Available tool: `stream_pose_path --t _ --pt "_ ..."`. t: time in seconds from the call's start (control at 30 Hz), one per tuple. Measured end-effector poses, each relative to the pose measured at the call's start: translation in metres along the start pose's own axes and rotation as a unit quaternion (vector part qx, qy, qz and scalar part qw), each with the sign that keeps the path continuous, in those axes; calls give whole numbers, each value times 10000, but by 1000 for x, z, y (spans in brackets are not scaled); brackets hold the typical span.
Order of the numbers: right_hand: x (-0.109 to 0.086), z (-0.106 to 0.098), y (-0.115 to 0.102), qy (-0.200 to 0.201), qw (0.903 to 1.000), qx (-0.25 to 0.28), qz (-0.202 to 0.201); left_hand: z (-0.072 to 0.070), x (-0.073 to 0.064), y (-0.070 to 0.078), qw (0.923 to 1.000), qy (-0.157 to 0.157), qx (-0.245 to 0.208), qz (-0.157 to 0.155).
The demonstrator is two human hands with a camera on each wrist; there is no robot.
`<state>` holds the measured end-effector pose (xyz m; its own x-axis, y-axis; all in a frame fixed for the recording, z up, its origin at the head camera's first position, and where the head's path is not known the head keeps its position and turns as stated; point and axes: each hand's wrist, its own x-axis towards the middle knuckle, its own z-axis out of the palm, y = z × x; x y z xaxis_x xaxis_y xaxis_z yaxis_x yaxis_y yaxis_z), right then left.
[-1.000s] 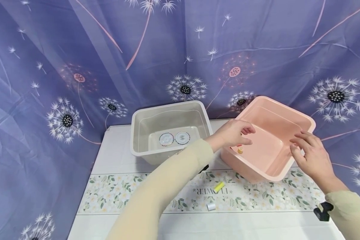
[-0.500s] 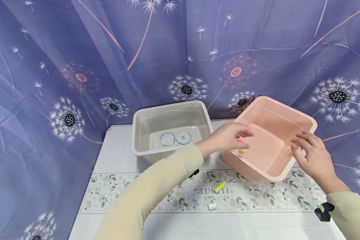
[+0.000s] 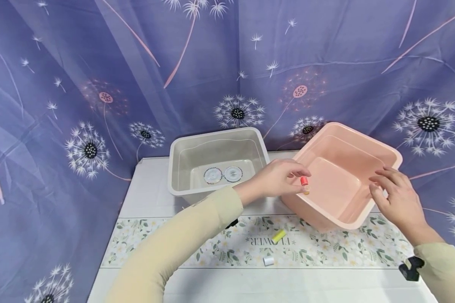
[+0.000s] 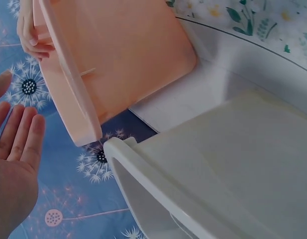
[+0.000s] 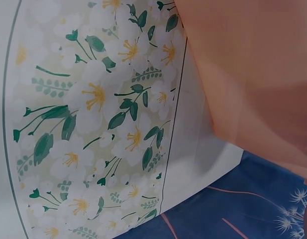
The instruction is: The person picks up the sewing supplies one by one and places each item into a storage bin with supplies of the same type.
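My left hand (image 3: pixel 277 179) is at the left rim of the pink basin (image 3: pixel 318 210), its fingers loosely bent. In the left wrist view nothing lies in the upturned left palm (image 4: pixel 16 172). Just past its fingertips, inside the basin, are a red thread spool (image 3: pixel 304 181) and a small yellow-orange spool (image 3: pixel 306 190). My right hand (image 3: pixel 398 195) hangs over the right rim with relaxed fingers reaching inside. The right wrist view shows mostly the basin's outer wall (image 5: pixel 257 74).
A grey basin (image 3: pixel 170 168) stands to the left, holding two round pin wheels (image 3: pixel 213 175). A yellow spool (image 3: pixel 279 236) and a white spool (image 3: pixel 268 261) lie on the flowered table cover (image 3: pixel 326 248). A purple dandelion curtain (image 3: pixel 197 84) hangs behind.
My left hand has drawn back leftward from over the pink basin to its rim, bringing the red spool into fuller view. The right hand has stayed in place.
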<state>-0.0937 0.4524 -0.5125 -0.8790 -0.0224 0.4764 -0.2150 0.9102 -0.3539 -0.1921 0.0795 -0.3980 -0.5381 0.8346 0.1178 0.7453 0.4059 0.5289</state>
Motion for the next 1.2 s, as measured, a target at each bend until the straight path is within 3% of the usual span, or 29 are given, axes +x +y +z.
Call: stream_pose_path --t 0.2,0.53,0.93,1.2 --pt "-1 -1 0 -46 10000 -27 46 -1 -15 -1 9996 137 -251 15" --pt "-1 -2 -1 -119 9999 -33 83 5 -42 -6 9997 132 64 193" --pt "-1 1 0 -68 10000 -45 5 25 -75 -20 9987 211 -286 370" --pt "0 1 -1 9 10000 6 -48 44 -92 -31 9992 79 -367 107"
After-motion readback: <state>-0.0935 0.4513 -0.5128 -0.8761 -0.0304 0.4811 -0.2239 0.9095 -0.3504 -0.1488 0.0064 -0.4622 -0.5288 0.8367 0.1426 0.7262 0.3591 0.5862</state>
